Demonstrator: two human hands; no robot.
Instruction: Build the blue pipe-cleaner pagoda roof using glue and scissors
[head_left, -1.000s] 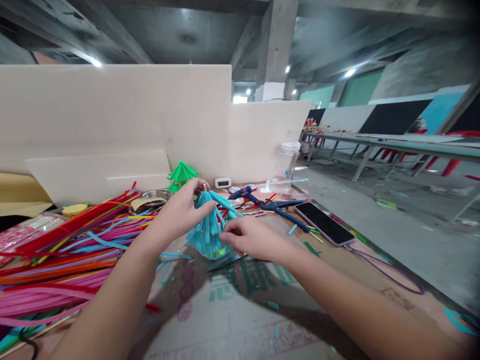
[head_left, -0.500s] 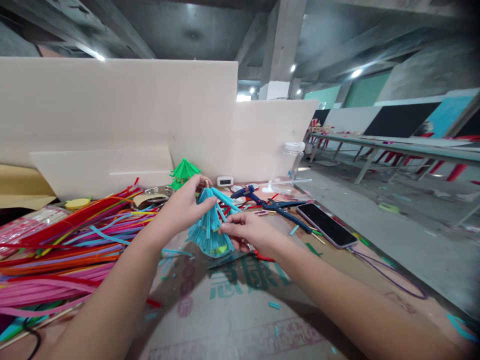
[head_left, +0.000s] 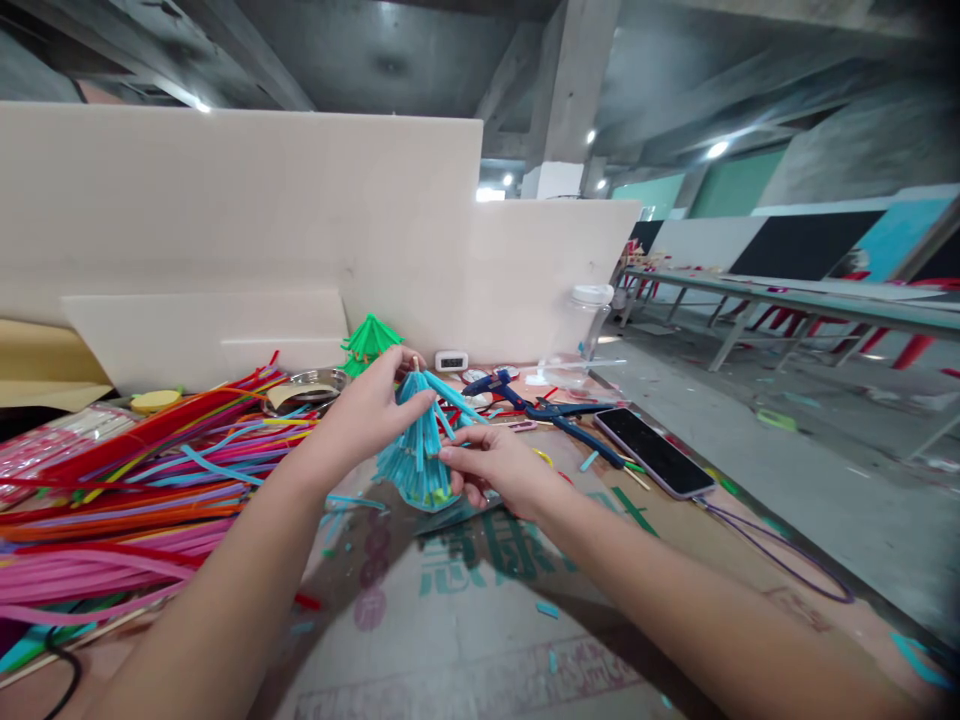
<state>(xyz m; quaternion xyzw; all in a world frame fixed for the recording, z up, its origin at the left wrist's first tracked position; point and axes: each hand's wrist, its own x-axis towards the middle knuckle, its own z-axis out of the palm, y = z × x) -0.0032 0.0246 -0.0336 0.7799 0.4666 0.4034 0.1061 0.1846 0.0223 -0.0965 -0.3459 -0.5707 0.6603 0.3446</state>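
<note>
L hand (head_left: pixel 367 405) pinches the top of the blue tree (head_left: pixel 417 448) w/ thumb + fingertips closed around its stick tip. R hand (head_left: pixel 491 465) has fingers curled, thumb and index pressed on a strand at the tree's lower right side. Tree stands betw. both hands, base on the cardboard (head_left: pixel 480 620) just under R fingers.

Risks, judging from this:
- tug too hard w/ R fingers → strand tears off or tier bends
- L pinch slips → tree tips toward the glue gun (head_left: pixel 495 385) beyond R fingertips
- L forearm lies just beside the pipe cleaners (head_left: pixel 135 480), could drag them
- phone (head_left: pixel 652 450) well right of R hand, prob. safe
</note>
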